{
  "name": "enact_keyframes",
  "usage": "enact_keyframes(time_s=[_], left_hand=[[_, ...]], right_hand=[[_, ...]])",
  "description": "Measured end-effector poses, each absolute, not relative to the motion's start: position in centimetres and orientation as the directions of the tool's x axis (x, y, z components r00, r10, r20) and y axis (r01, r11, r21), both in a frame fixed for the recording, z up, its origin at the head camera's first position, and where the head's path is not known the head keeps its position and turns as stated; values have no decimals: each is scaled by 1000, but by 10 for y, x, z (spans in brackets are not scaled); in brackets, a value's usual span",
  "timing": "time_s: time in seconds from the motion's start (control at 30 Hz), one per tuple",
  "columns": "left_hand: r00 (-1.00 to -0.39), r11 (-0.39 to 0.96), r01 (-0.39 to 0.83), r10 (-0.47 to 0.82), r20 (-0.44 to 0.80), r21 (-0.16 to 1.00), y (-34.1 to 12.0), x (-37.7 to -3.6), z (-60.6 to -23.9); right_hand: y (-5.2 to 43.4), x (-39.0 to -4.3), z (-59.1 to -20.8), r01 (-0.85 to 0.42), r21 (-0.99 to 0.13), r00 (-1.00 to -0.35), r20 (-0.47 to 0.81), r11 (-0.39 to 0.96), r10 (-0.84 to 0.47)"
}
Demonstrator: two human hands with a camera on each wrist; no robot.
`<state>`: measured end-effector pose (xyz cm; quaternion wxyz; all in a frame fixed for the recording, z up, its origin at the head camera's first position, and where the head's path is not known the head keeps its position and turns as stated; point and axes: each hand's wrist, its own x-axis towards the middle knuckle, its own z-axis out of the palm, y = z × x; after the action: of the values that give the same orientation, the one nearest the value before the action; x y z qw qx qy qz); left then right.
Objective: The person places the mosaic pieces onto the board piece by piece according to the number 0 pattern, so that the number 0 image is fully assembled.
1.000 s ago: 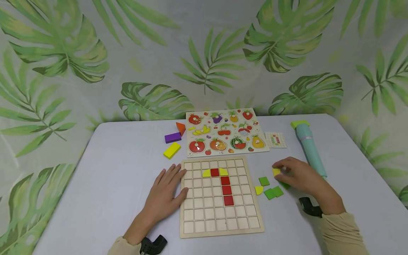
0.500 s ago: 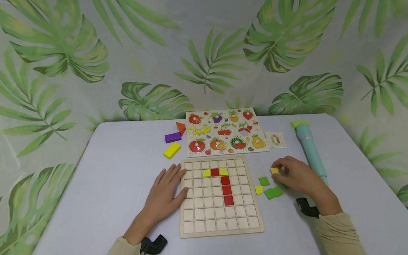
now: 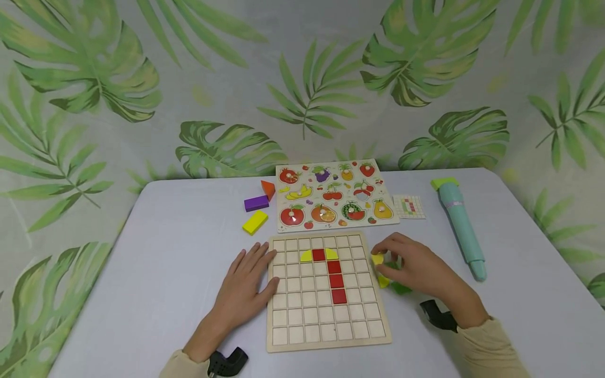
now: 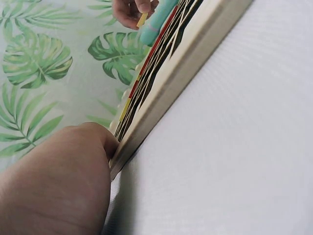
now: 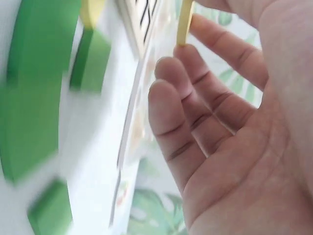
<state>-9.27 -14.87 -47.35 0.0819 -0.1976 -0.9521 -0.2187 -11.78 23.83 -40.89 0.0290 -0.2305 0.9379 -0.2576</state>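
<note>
Nearest, the left hand (image 3: 246,289) lay spread against the grid board (image 3: 328,347), fingers nearly straight, fingertips and thumb touching its left edge and gripping nothing. To the board's right, the right hand (image 3: 418,265) pinched a yellow piece (image 3: 376,260) between thumb and fingertips, the other fingers loosely bent. Green tiles (image 3: 400,288) lay on the table below that hand, partly hidden by it. Red squares (image 3: 336,281) sat in the grid. Farther off were a yellow block (image 3: 255,223), a teal tube (image 3: 462,228), a small card (image 3: 409,207) and a fruit puzzle (image 3: 348,198).
</note>
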Motion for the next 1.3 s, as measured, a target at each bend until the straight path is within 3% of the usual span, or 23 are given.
enact_keyframes(time_s=[0.57, 0.8, 0.93, 1.17, 1.3], left_hand=[[-910, 830, 410, 342, 234, 379, -149, -92, -474], [-912, 829, 405, 341, 226, 386, -149, -93, -474], [-911, 828, 408, 340, 234, 383, -149, -93, -474], [-895, 825, 432, 341, 288, 364, -148, -93, -476], [-898, 828, 427, 339, 282, 363, -148, -93, -476]], right_hand=[[186, -99, -419, -516, -564, -763, -39, 645, -645], [174, -93, -425, -585, -529, -712, -29, 615, -702], [176, -93, -423, -548, -599, -688, -74, 584, -722], [176, -91, -419, -533, -701, -551, -137, 474, -823], [173, -90, -418, -541, -687, -545, -153, 485, -825]])
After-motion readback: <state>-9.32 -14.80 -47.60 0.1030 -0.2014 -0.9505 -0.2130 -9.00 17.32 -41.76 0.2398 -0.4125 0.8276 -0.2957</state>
